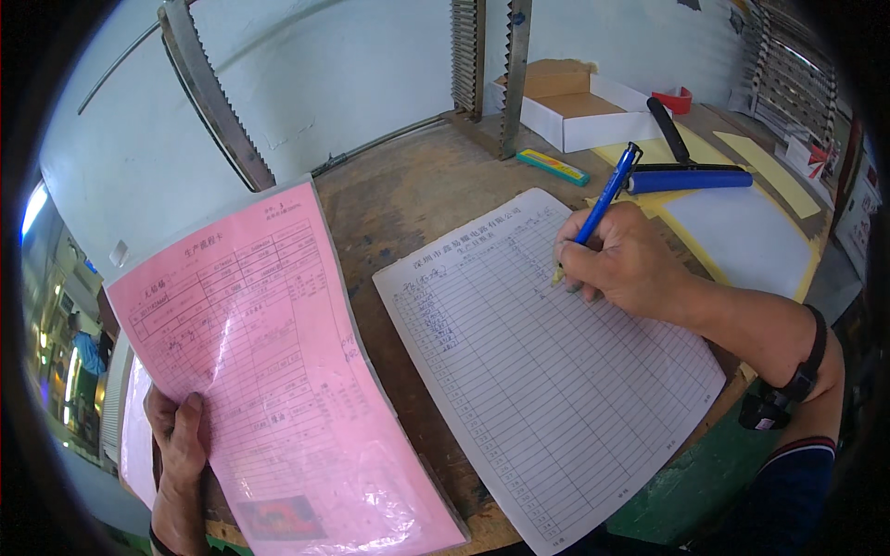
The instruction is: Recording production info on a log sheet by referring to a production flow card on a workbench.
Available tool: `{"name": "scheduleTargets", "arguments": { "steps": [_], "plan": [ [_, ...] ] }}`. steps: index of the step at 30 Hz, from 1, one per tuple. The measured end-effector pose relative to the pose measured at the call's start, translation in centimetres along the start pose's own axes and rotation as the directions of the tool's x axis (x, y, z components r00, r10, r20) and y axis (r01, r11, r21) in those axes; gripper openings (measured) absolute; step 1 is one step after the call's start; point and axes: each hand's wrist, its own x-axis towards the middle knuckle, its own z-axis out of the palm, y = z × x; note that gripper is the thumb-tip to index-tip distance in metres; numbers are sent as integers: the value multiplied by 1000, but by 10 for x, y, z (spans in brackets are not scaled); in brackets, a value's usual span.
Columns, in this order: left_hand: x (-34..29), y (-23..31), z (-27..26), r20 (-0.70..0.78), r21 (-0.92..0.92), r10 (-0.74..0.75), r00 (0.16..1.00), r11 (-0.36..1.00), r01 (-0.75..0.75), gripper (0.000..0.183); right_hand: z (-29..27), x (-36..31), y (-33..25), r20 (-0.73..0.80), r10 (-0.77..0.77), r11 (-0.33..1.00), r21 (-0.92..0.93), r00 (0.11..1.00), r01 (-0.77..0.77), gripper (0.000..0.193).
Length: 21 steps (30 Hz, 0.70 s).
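Observation:
With my left hand [181,435] I hold the left edge of a pink printed sheet [306,398] in a clear plastic sleeve, thumb on top and fingers behind it. My right hand [630,259] is closed round a blue pen [607,195], its tip down on a white form [538,398]. The form lies flat and tilted on the wooden table, with a ruled grid. Handwriting fills several rows at its left and some cells near the pen tip. My right hand rests on the form's upper right part.
Behind the form lie a small green and yellow box [553,167] and an open white carton [593,107]. At right, a blue roller with a black handle [691,180] rests by a yellow-edged screen [742,232]. Toothed metal uprights [218,97] stand along the back.

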Motion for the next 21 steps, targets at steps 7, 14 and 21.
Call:
{"name": "scheduleTargets", "arguments": {
  "steps": [7, 14, 21],
  "plan": [
    [-3, -3, -6, -30, 16, -32, 999, 999, 32, 48, 0, 1, 2, 1, 9, 1000, 19, 1000, -9, 24],
    [-2, -6, -8, -17, 29, -12, 1000, 1000, 13, 45, -2, 0, -1, 11, 0, 1000, 17, 1000, 0, 24],
    [-1, -5, -8, -5, 0, -9, 1000, 1000, 9, 47, -2, -1, -5, -17, 38, 999, 25, 999, -38, 25]
  ]
}}
